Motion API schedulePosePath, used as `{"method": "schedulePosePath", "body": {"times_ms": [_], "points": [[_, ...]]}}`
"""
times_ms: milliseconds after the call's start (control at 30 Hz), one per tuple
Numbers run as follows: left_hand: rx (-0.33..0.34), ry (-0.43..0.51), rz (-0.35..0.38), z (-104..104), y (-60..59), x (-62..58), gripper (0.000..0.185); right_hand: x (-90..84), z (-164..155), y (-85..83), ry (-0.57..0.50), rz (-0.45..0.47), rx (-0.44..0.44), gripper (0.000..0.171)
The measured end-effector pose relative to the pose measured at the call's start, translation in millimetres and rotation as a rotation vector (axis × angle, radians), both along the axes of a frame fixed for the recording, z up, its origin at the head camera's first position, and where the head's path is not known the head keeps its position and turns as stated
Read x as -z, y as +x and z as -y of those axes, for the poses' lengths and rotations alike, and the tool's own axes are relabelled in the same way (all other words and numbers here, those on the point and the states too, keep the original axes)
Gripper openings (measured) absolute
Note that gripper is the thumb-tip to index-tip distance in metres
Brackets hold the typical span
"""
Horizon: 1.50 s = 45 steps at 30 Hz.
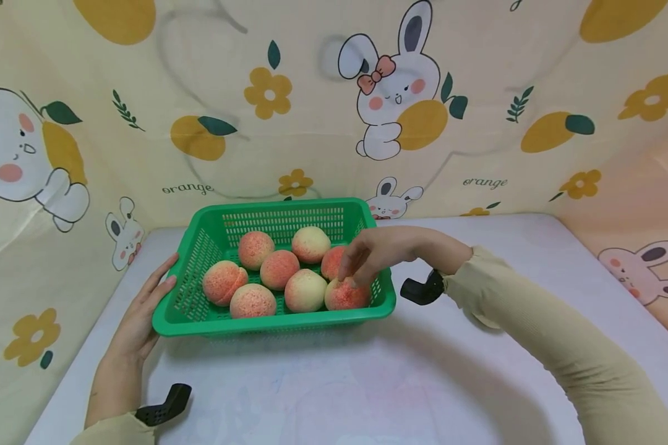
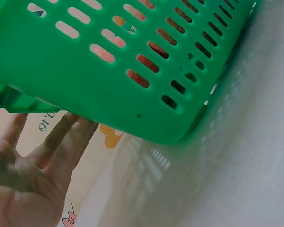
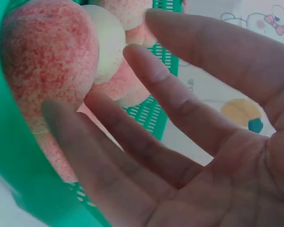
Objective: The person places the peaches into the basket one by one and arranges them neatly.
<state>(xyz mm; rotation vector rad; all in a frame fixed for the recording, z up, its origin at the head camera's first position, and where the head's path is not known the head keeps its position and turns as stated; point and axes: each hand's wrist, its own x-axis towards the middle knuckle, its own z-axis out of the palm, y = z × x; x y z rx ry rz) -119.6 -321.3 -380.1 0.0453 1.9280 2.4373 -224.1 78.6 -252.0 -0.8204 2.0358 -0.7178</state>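
A green plastic basket (image 1: 267, 323) with slotted walls holds several peaches, pink-red and pale yellow. My left hand (image 1: 136, 318) is at the basket's left end, its fingers extended along the rim; the left wrist view has these fingers (image 2: 68, 146) straight beneath the rim. Over the basket's right end, my right hand (image 1: 386, 247) points its bent fingers down at a red-speckled peach (image 1: 347, 298) in the front right corner. In the right wrist view the fingers (image 3: 184, 106) are spread and loosely bent around that peach (image 3: 49, 61), without closing on it.
The basket stands on a white table (image 1: 323, 383), close to a cream cloth backdrop (image 1: 312, 74) printed with rabbits, oranges and flowers. A black wrist mount (image 1: 423, 289) is on the right wrist, and another mount (image 1: 167, 405) on the left. A round object (image 1: 483, 320) shows partly behind the right sleeve.
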Motion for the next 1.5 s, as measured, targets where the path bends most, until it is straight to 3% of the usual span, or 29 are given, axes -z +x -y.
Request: {"method": "schedulePosePath", "body": {"times_ms": [267,400,667,800,1100,1500], "points": [[0.01,0.011,0.001,1,-1.0,1.3,0.048,15.9,3,1.6,0.006,0.023,-0.04,0.035],[0.019,0.018,-0.005,0,-1.6,1.4,0.047,20.5,0,1.9,-0.033,0.057,0.013,0.041],[-0.02,-0.038,0.026,-2,0.0,-1.3,0.05,26.9,-17,-1.0,-0.213,0.15,0.099,0.048],[-0.018,-0.027,0.023,-2,0.3,-1.5,0.049,31.0,-24,-0.9,-0.29,0.181,0.166,0.049],[-0.007,0.004,0.01,-2,0.5,-1.0,0.048,49.5,-36,3.1,-0.575,0.306,0.305,0.055],[-0.002,-0.041,-0.006,-2,0.8,0.0,0.05,55.1,-62,12.7,-0.703,0.227,0.487,0.049]]}}
